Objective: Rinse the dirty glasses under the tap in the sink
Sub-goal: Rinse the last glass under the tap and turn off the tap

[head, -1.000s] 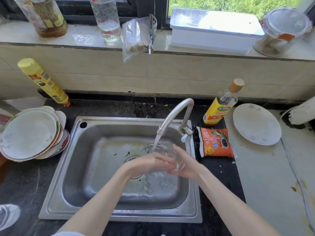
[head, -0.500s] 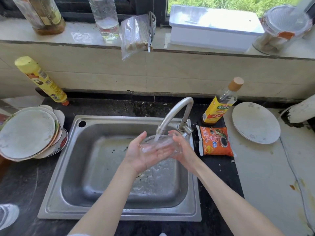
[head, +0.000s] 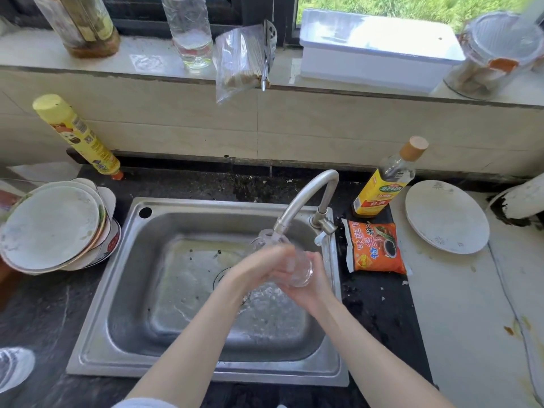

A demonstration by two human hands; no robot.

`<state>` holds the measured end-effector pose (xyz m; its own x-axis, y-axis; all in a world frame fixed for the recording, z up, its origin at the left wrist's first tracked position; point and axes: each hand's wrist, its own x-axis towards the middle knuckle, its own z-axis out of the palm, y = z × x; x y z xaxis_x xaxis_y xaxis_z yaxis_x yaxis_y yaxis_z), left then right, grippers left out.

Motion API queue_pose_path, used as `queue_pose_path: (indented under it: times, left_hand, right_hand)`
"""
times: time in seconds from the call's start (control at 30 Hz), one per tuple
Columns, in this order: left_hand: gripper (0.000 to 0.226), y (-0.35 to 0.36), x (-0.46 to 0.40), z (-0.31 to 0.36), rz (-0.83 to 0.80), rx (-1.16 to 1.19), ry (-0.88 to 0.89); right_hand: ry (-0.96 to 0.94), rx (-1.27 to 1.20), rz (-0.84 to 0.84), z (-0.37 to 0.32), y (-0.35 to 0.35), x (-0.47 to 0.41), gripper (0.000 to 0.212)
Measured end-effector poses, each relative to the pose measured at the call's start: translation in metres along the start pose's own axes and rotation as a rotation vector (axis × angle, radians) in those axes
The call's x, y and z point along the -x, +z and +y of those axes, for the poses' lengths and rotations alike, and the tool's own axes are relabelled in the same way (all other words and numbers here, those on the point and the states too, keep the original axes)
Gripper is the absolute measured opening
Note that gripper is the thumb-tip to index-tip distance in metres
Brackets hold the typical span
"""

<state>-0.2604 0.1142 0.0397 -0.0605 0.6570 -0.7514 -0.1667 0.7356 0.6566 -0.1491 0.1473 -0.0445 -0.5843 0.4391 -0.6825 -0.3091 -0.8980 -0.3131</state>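
The head camera looks down at a metal sink set in a dark tabletop.

A clear glass is held over the right side of the sink, just under the end of the tap. The glass is tipped on its side, with its thick bottom pointing at the camera. It is partly hidden by the hands, and its far end by the spout is blurry.

The left hand lies over the left side of the glass, and its fingers curl round it. The right hand is under the glass and cups it from below and from the right, with its fingers bent round it. So both grips are wrapped round the glass. Water lies on the sink floor below the hands.

To the left of the sink is a stack of plates. A yellow bottle leans on the wall behind them. To the right of the tap stands a bottle with a yellow label, and just in front of it lies an orange packet. Further right is a white plate. Up on the window ledge are a white box, a clear plastic bag and some bottles.
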Motion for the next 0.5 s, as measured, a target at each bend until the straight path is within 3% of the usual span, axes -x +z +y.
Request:
queue_pose_path:
  times: [0.17, 0.37, 0.5]
  left_hand:
    - [0.022, -0.008, 0.014, 0.008, 0.117, -0.908, 0.389]
    - [0.029, -0.004, 0.008, -0.004, 0.069, -1.176, 0.586]
    - [0.033, -0.013, -0.002, -0.01, -0.058, -1.458, 0.536]
  right_hand:
    - [0.01, -0.129, 0.137, 0.0, 0.001, -0.001, 0.046]
    - [0.051, -0.146, 0.187, -0.007, -0.007, 0.003, 0.041]
    - [0.11, -0.066, 0.144, -0.014, -0.011, 0.005, 0.041]
